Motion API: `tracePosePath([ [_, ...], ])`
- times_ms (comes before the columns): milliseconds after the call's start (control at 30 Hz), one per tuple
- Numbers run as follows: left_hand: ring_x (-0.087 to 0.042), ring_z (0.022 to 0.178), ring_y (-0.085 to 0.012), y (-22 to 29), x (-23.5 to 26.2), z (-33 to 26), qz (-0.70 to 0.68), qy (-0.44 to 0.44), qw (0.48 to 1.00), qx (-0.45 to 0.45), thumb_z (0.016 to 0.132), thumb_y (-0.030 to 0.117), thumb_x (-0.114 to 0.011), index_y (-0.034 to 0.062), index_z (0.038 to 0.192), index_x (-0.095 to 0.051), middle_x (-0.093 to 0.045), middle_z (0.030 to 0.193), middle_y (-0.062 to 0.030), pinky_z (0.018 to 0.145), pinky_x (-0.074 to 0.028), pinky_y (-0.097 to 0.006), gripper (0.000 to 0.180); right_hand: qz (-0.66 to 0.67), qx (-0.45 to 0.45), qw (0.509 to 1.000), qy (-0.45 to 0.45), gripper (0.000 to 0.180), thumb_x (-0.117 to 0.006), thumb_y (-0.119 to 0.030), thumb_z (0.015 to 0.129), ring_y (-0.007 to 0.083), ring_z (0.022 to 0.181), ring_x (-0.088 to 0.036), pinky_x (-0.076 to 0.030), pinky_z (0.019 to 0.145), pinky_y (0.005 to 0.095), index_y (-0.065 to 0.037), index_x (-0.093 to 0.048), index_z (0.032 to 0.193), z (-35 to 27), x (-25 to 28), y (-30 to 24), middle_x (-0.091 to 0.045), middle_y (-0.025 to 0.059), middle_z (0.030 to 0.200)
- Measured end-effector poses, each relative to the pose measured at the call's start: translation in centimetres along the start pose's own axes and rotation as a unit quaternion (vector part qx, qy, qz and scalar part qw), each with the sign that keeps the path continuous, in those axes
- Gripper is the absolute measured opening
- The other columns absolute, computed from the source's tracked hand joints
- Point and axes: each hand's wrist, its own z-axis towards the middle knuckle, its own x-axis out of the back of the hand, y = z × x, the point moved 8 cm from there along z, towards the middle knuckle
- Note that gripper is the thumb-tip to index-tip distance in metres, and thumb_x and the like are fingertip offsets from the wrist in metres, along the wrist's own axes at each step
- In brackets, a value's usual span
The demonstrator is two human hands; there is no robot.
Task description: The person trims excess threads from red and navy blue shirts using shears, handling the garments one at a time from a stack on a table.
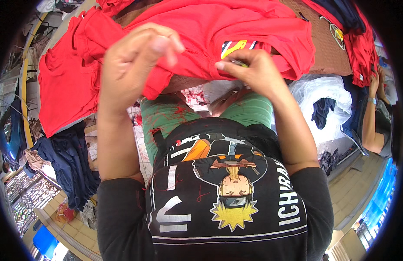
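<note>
A bright red garment (201, 35) lies spread and bunched over the brown work surface in front of me. At its near side a yellow, black and white printed patch (234, 46) shows. My right hand (253, 71) is over the cloth beside this patch, thumb and fingers drawn together. A small yellow-green bit shows under those fingers, too covered to name. Raised above the garment's left part, my left hand (134, 63) has its fingers curled toward the thumb and is slightly blurred. Whatever it pinches, if anything, is too small to make out.
Another red piece (68, 76) hangs off the left edge, with dark navy cloth (68, 161) below. Red threads litter my green trousers (171, 117). At right are a white plastic bag (319, 100) with dark cloth inside and another person's arm (370, 115) holding red fabric.
</note>
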Motion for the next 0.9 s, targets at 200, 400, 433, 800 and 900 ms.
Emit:
tracePosePath([
  [200, -0.061, 0.088, -0.0169, -6.0, -3.5, -0.7, 0.157, 0.021, 0.984, 0.080, 0.083, 0.009, -0.069, 0.0023, 0.106, -0.065, -0.065, 0.104, -0.0087, 0.083, -0.048, -0.027, 0.025, 0.045, 0.036, 0.998, 0.034, 0.019, -0.075, -0.016, 0.081, 0.0037, 0.070, -0.054, -0.046, 0.064, 0.0230, 0.000, -0.067, 0.088, 0.6, -2.3, 2.3, -0.064, -0.0004, 0.074],
  [400, -0.061, 0.076, -0.0118, -8.2, -5.0, -1.3, 0.223, 0.001, 0.965, 0.140, 0.078, 0.013, -0.074, 0.0064, 0.104, -0.070, -0.066, 0.099, -0.0064, 0.066, -0.048, -0.025, 0.027, -0.002, 0.134, 0.988, 0.083, 0.019, -0.069, -0.005, 0.075, 0.0202, 0.070, -0.065, -0.050, 0.066, 0.0308, -0.003, -0.066, 0.093, -0.9, -1.0, -0.2, -0.066, 0.0110, 0.080],
  [433, -0.062, 0.075, -0.0116, -8.2, -4.9, -1.2, 0.213, 0.005, 0.968, 0.129, 0.079, 0.013, -0.073, 0.0054, 0.102, -0.070, -0.067, 0.096, -0.0066, 0.066, -0.048, -0.024, 0.025, -0.006, 0.134, 0.987, 0.088, 0.020, -0.069, -0.004, 0.073, 0.0213, 0.070, -0.065, -0.051, 0.066, 0.0311, -0.003, -0.066, 0.093, -0.8, -0.8, -0.3, -0.065, 0.0110, 0.080],
  [800, -0.067, 0.077, -0.0124, -5.7, -4.9, -0.5, 0.192, 0.018, 0.978, 0.073, 0.082, 0.011, -0.071, 0.0013, 0.095, -0.071, -0.071, 0.085, -0.0088, 0.070, -0.051, -0.024, 0.017, -0.058, 0.178, 0.977, 0.105, 0.025, -0.066, 0.000, 0.069, 0.0287, 0.076, -0.066, -0.052, 0.067, 0.0353, -0.005, -0.064, 0.093, -1.0, -0.4, -1.0, -0.065, 0.0127, 0.085],
  [900, -0.066, 0.076, -0.0114, -5.7, -5.1, -0.4, 0.185, 0.020, 0.979, 0.087, 0.082, 0.012, -0.071, 0.0014, 0.094, -0.071, -0.071, 0.086, -0.0084, 0.070, -0.051, -0.023, 0.016, -0.074, 0.170, 0.978, 0.094, 0.026, -0.066, 0.001, 0.068, 0.0285, 0.077, -0.066, -0.052, 0.068, 0.0354, -0.004, -0.064, 0.094, -1.1, -0.3, -1.3, -0.065, 0.0126, 0.085],
])
